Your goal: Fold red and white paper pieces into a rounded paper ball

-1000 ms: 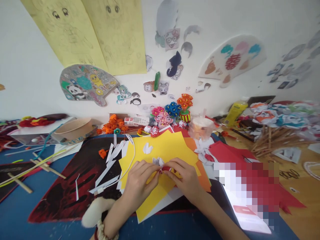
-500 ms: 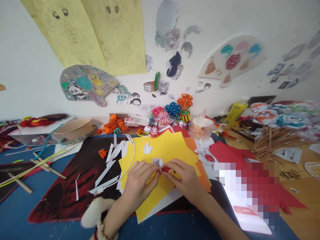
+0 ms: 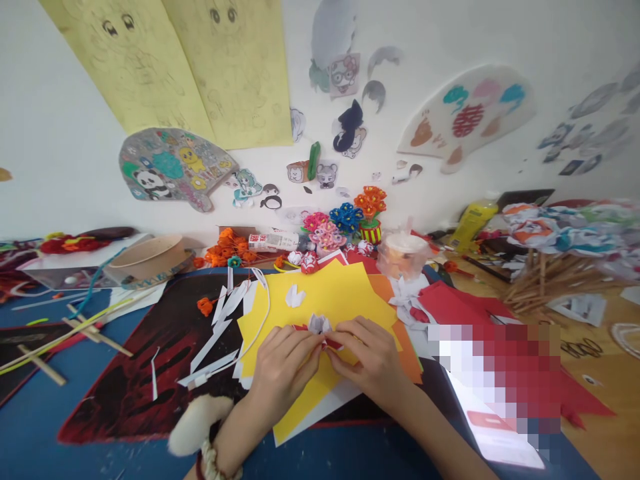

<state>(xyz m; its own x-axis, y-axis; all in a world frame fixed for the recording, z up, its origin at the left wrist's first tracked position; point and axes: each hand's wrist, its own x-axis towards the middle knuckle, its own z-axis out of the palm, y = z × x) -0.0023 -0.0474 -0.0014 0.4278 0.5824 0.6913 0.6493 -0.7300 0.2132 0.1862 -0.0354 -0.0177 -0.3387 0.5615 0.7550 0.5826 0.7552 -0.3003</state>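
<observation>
My left hand (image 3: 284, 363) and my right hand (image 3: 369, 357) meet over a yellow paper sheet (image 3: 325, 300) and pinch a small red folded paper piece (image 3: 331, 342) between their fingertips. A crumpled white paper bit (image 3: 319, 324) lies just above the fingers. Both hands are closed on the red piece. Another small white paper scrap (image 3: 295, 297) rests higher on the yellow sheet.
White paper strips (image 3: 220, 333) lie left of the yellow sheet on a dark red mat (image 3: 150, 360). Red paper (image 3: 450, 307) lies to the right. Paper flowers (image 3: 345, 223), a glue bottle (image 3: 275, 242), a clear cup (image 3: 403, 257) and a wooden hoop (image 3: 150, 257) line the wall. Wooden sticks (image 3: 540, 277) pile at right.
The hands have shifted slightly and turned the red piece; a little more red paper shows to the left of the white bit. The view dipped slightly.
</observation>
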